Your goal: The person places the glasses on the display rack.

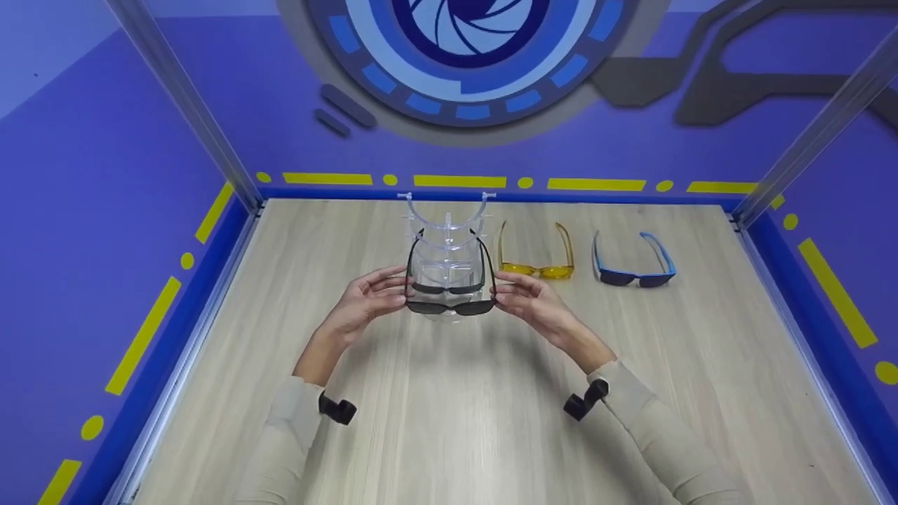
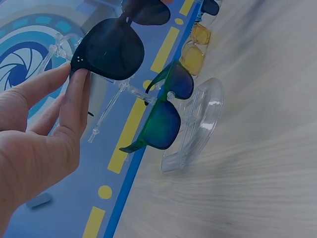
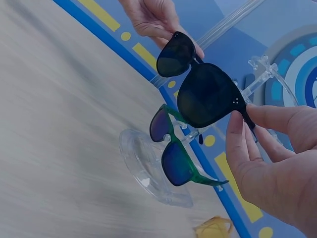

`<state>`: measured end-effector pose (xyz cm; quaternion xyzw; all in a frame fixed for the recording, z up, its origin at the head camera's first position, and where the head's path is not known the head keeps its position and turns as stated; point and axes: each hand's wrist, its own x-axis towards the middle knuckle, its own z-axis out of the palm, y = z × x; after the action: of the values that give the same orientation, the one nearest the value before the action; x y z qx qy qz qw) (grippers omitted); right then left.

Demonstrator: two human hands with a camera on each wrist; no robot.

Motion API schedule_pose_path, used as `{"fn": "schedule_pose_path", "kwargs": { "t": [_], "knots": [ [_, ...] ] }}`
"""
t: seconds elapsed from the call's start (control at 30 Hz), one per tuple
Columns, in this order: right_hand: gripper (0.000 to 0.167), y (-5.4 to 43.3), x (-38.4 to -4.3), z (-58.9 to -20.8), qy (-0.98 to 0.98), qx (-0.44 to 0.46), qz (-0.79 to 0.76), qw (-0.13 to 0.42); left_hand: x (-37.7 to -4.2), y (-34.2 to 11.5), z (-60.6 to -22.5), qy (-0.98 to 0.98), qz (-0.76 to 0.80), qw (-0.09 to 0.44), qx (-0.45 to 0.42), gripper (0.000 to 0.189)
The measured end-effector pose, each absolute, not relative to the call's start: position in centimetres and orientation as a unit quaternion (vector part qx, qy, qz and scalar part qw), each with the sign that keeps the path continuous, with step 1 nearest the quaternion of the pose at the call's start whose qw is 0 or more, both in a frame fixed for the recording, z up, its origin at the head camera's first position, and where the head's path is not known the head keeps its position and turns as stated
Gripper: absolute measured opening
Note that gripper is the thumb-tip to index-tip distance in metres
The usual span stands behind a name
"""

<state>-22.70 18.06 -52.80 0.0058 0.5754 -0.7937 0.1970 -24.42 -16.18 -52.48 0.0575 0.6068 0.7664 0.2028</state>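
Note:
Black sunglasses (image 1: 473,307) are held up level between both hands in front of a clear display stand (image 1: 449,245). My left hand (image 1: 361,301) pinches the left hinge end between thumb and fingers. On the opposite hinge end, my right hand (image 1: 540,305) grips the same way. The dark lenses (image 2: 111,49) face back toward me, with the temples pointing at the stand. Lower on the stand hang green-framed sunglasses (image 3: 177,163) with bluish mirrored lenses. Whether the black sunglasses touch the stand cannot be told.
To the right of the stand, yellow glasses (image 1: 554,271) lie on the wooden table (image 1: 449,421) with temples unfolded. Farther right are blue-framed sunglasses (image 1: 656,280) with dark lenses. Blue panels (image 1: 231,140) with metal corner posts enclose the table at the back and sides.

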Motion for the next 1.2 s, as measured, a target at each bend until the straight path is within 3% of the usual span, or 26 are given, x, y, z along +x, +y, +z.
{"fn": "schedule_pose_path", "kwargs": {
  "t": [1.2],
  "knots": [
    [0.057,16.6,-27.3,-52.8,0.612,0.016,-0.773,0.167,-29.4,-15.5,-53.6,0.596,0.789,0.15,0.007,0.054]
  ]
}}
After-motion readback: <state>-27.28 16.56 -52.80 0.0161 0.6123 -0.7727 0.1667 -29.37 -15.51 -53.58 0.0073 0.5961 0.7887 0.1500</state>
